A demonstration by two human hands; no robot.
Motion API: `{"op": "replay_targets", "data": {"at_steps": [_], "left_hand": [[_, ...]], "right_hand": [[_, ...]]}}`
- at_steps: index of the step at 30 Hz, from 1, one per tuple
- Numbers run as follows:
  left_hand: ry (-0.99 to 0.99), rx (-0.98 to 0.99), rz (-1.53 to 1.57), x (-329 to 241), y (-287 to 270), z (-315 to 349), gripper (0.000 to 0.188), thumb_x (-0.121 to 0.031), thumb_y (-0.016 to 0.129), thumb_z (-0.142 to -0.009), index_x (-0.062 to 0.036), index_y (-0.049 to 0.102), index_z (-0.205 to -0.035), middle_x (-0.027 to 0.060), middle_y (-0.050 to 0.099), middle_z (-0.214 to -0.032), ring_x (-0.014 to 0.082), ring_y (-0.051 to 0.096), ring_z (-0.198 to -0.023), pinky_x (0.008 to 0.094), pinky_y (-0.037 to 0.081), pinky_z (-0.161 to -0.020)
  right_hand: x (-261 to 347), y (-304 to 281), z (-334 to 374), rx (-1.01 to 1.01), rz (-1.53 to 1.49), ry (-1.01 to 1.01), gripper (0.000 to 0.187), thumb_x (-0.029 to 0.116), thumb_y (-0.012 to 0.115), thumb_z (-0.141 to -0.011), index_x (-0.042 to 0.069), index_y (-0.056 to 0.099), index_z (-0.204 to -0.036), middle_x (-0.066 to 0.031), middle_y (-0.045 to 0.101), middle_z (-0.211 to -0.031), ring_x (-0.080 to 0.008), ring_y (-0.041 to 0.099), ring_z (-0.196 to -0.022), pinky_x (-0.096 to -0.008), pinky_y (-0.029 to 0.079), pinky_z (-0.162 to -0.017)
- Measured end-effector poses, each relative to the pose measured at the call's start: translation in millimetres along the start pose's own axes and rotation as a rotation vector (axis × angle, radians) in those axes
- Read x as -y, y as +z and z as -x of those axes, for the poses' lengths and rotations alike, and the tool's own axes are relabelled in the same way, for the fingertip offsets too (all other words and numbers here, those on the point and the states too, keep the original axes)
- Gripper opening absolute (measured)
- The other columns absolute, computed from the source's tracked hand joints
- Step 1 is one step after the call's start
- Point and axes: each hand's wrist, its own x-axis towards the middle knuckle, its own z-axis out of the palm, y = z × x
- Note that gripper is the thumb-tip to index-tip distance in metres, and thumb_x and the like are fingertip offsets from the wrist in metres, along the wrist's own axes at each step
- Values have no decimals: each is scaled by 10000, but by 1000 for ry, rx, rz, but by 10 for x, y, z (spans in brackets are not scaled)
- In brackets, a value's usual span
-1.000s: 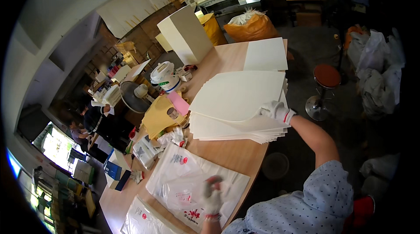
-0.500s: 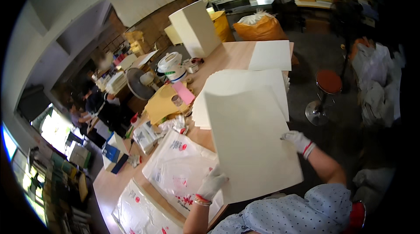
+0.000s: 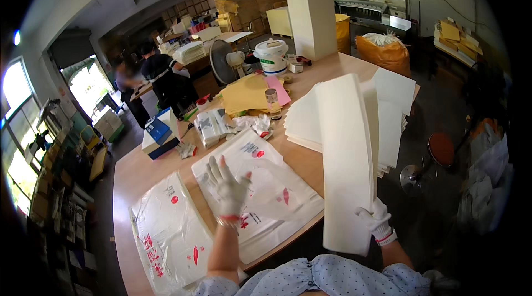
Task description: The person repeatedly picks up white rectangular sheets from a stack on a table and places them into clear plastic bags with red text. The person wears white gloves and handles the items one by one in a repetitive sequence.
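My right hand (image 3: 376,219), in a white glove with a red cuff, grips the lower right edge of some large white sheets (image 3: 346,168). They stand upright and bent into a curve at the table's near right edge; how many there are I cannot tell. My left hand (image 3: 228,191), gloved too, is raised with fingers spread and nothing in it. Below it lies a pile of clear plastic bags (image 3: 266,168) with red print. A second pile of such bags (image 3: 172,229) is at the left. Beyond the held sheets, a fanned stack of white sheets (image 3: 305,113) rests on the table.
Yellow paper (image 3: 246,95), a pink sheet (image 3: 279,91), a jar (image 3: 271,99), a white bucket (image 3: 271,58) and a fan (image 3: 223,62) stand farther back. A blue-and-white box (image 3: 160,135) is at left, a tall white block (image 3: 313,26) behind. Off the right edge stands a stool (image 3: 440,149). Two people work far left.
My left hand has let go of the sheet and moved left over the bags, fingers spread. The sheet, flat toward me before, now stands bent in my right hand. The view has swung left.
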Motion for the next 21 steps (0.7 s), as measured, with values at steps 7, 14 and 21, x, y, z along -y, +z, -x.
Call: {"op": "replay_targets", "data": {"at_steps": [7, 14, 21], "left_hand": [[-739, 531, 1894, 1116, 975, -276, 356, 2, 545, -824, -10, 488, -1175, 74, 607, -942, 140, 584, -698, 257, 489, -655], [519, 673, 761, -834, 680, 505, 322, -104, 551, -797, -7, 527, -1103, 116, 603, -831, 240, 585, -771, 365, 465, -692], [8, 747, 431, -126, 1152, 839, 455, -167, 572, -797, -127, 452, -1234, 187, 589, -1005, 324, 570, -974, 418, 469, -779]], "right_hand": [[-125, 333, 100, 369, 679, -365, 111, 160, 523, -799, 109, 614, -836, -122, 635, -909, -282, 622, -640, -392, 494, -525], [-992, 1224, -815, 571, 406, -347, 191, 200, 546, -789, 73, 597, -923, -154, 626, -831, -344, 612, -786, -406, 482, -676], [-1277, 1811, -1447, 123, 609, -43, 425, 353, 579, -808, 84, 493, -1126, -198, 579, -1062, -348, 553, -1030, -422, 430, -880]]}}
